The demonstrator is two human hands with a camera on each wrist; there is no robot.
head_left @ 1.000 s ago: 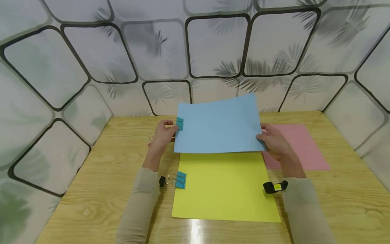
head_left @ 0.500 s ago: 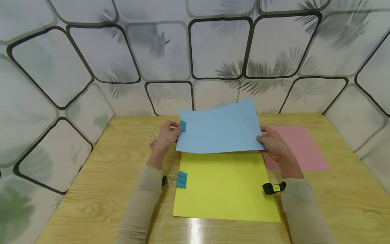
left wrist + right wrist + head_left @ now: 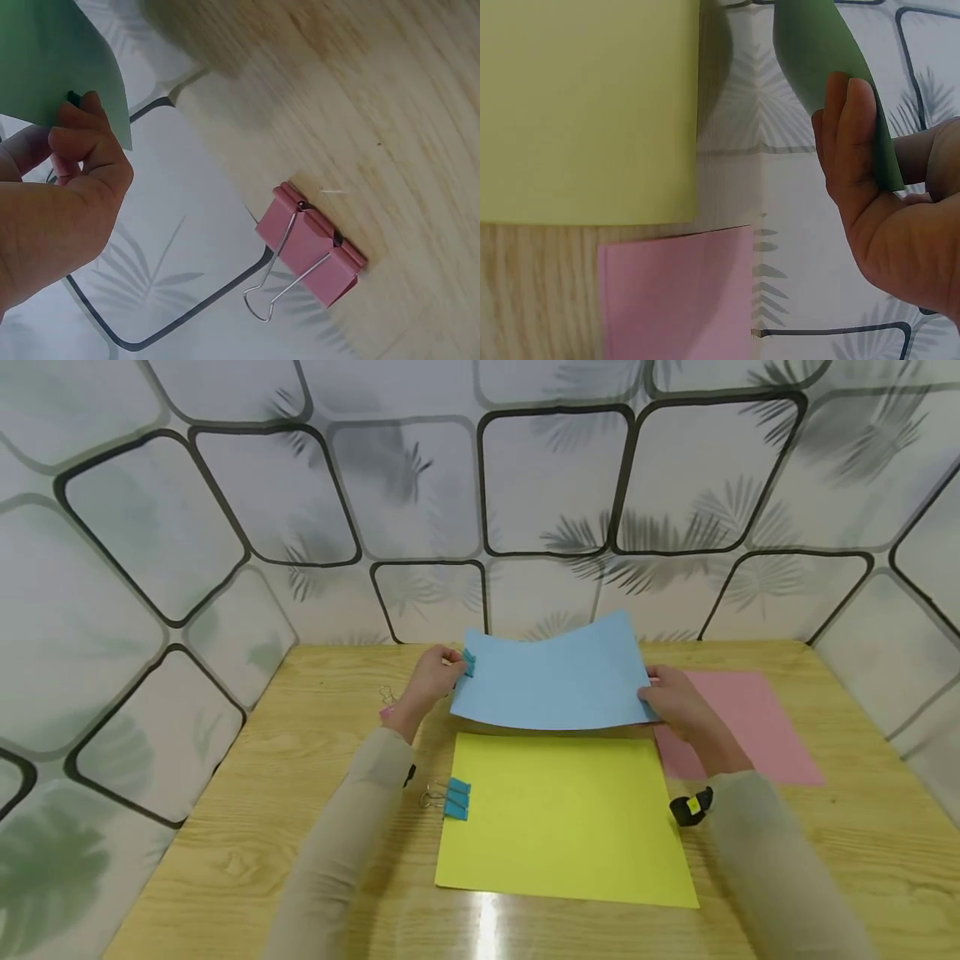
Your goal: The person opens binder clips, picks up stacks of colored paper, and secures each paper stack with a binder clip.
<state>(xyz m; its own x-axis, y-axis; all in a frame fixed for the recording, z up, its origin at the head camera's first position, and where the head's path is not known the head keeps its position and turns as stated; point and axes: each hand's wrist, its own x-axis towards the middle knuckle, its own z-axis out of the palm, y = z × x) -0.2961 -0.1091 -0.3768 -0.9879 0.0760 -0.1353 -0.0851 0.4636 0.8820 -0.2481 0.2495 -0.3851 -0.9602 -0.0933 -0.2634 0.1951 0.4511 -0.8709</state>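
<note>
A blue sheet of paper (image 3: 551,685) is raised above the table, its middle sagging between both hands. A teal binder clip (image 3: 469,662) sits on its left edge, pinched by the fingertips of my left hand (image 3: 431,679). My right hand (image 3: 681,708) grips the sheet's lower right corner, thumb on one face and fingers on the other, as the right wrist view shows. Below lies yellow paper (image 3: 570,827) with another teal binder clip (image 3: 457,799) on its left edge. In the left wrist view the sheet (image 3: 45,52) partly hides the clip at the fingertips.
Pink paper (image 3: 742,727) lies on the wooden table (image 3: 247,827) to the right, beyond the right forearm. A pink binder clip (image 3: 311,247) stands behind the left wrist, partly covered in the head view. Patterned wall panels (image 3: 555,485) close off the back and sides.
My left hand has moved right towards the other one, bringing the clipped edge along. The blue sheet now bows more and sits a little lower. My right hand keeps its grip on the corner.
</note>
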